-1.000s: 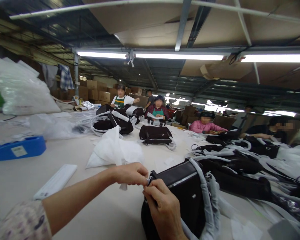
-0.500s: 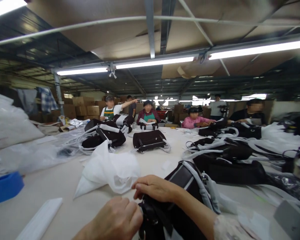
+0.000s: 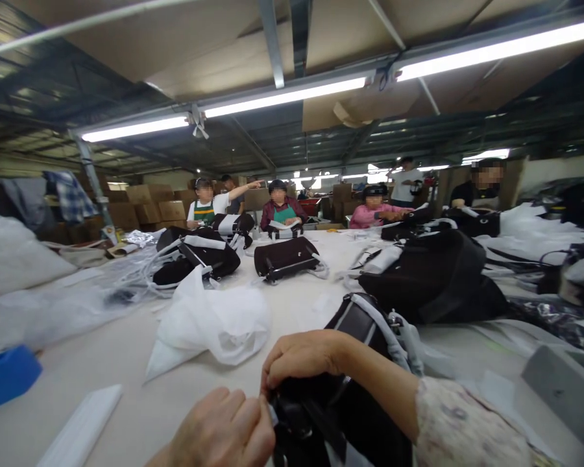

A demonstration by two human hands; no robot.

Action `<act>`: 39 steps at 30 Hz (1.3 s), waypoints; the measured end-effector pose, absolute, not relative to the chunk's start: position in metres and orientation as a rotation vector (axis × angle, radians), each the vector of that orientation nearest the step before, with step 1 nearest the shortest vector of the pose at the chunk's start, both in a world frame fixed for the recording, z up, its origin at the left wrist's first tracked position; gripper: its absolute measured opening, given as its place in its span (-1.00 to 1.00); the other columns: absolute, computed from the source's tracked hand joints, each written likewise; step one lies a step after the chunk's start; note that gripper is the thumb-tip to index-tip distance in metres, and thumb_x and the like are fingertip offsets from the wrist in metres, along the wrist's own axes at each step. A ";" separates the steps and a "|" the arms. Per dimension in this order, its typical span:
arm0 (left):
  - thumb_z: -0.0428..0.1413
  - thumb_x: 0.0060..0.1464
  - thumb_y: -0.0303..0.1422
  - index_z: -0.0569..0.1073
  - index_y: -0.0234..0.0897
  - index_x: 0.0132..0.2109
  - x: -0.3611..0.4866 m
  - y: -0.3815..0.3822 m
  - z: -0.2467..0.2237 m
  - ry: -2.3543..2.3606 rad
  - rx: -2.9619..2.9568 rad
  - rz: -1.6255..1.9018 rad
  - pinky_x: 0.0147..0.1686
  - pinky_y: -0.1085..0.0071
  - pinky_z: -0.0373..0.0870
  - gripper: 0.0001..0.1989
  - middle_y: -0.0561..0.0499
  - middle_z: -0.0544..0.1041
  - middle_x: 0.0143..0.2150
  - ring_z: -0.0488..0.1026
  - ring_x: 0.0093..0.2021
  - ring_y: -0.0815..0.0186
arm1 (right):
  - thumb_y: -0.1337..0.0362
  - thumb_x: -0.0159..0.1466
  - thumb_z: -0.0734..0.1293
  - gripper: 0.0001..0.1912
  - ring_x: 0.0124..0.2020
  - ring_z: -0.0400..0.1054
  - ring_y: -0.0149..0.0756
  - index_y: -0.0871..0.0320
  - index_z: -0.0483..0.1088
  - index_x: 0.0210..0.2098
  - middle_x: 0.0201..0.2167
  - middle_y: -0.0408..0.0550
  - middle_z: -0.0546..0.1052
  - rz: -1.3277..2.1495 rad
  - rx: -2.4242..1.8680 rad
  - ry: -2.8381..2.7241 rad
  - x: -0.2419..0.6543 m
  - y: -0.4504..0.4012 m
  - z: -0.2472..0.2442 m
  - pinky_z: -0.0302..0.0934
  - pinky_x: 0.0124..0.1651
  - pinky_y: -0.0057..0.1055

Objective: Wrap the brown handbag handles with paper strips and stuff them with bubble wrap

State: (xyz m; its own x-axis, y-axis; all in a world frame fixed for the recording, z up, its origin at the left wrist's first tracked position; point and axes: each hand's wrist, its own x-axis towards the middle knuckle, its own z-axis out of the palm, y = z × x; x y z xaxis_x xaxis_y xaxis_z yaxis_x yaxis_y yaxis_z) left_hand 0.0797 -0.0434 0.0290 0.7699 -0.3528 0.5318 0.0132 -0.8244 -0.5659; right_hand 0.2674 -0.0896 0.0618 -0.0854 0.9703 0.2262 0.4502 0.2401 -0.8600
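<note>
A black bag [image 3: 365, 408] with grey-edged trim lies in front of me at the table's near edge. My left hand [image 3: 224, 428] is closed at the bag's left end, its thumb side against the fabric. Over the top of that same end bends my right hand [image 3: 306, 360], fingers curled down and pinching close to the left fingertips. A small pale bit [image 3: 273, 415] shows between the hands; what exactly the fingertips pinch is hidden. Grey-wrapped handles [image 3: 384, 327] stand up behind my right forearm.
White wrapping sheet [image 3: 214, 321] lies crumpled beyond my hands. A blue holder [image 3: 10, 376] and a flat white strip [image 3: 80, 425] are at left. More black bags [image 3: 287, 256] cover the table, with a large one [image 3: 433, 279] at right. Several co-workers sit or stand across the table.
My right fingers have curled down closer to my left hand. At right, a large black bag now stands higher and nearer the middle. The view has tilted down slightly.
</note>
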 end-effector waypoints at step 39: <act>-0.06 0.24 -0.27 0.39 -0.25 -0.39 0.082 -0.034 0.043 -0.962 -3.592 -0.731 -0.37 0.43 0.21 -0.73 0.05 0.50 -0.40 0.36 -0.37 0.29 | 0.47 0.23 0.27 -0.87 -0.26 0.34 -0.24 0.17 0.38 -0.41 -0.34 -0.01 0.52 -0.176 -1.123 -2.069 0.253 -0.098 0.032 0.23 0.00 -0.26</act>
